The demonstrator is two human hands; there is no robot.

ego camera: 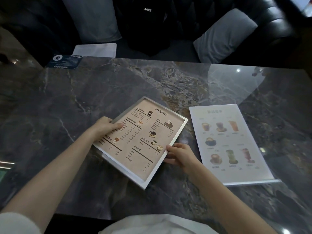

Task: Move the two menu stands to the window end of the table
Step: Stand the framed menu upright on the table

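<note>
Now both arms outstretched — left hand [105, 126] and right hand [179, 153] fingers clamped on framed menu stand [145, 141], seemingly tilted.

The scene is dim and underexposed, with the sofa [211, 17] at the top sunk almost into black. Pale light enters from the upper right corner and lays a broad, milky glare across the polished tabletop [233, 81], with one small bright spot inside it. The white menu sheet [231, 146] at right looks washed out, its print faint and soft. The framed menu [141, 141] is sharper, its larger lettering readable. Wide-angle distortion bows the tabletop edges, and the upper right corner is smeared.
</note>
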